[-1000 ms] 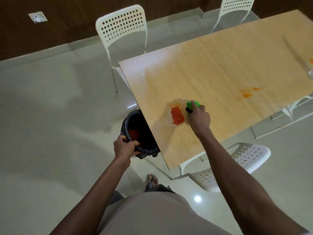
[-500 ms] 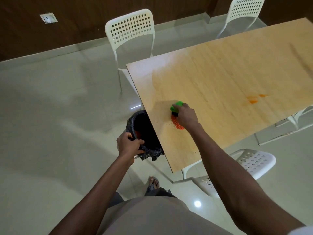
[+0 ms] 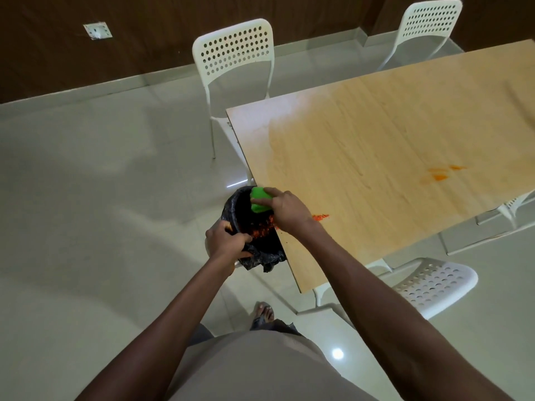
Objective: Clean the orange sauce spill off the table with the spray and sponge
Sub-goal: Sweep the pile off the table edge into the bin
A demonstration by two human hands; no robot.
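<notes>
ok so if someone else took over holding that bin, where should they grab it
Grip the near rim of the bin, where the bag is bunched over the edge, coming from the floor side as the left hand does. The table edge and the right hand with the sponge block the other side.

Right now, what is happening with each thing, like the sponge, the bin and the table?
Sponge: gripped by the right hand, over the bin.
Bin: open, bag rim held by the left hand at the table edge.
Crumbs: spilling off the edge into the bin.
Table: orange stain not yet wiped.
</notes>
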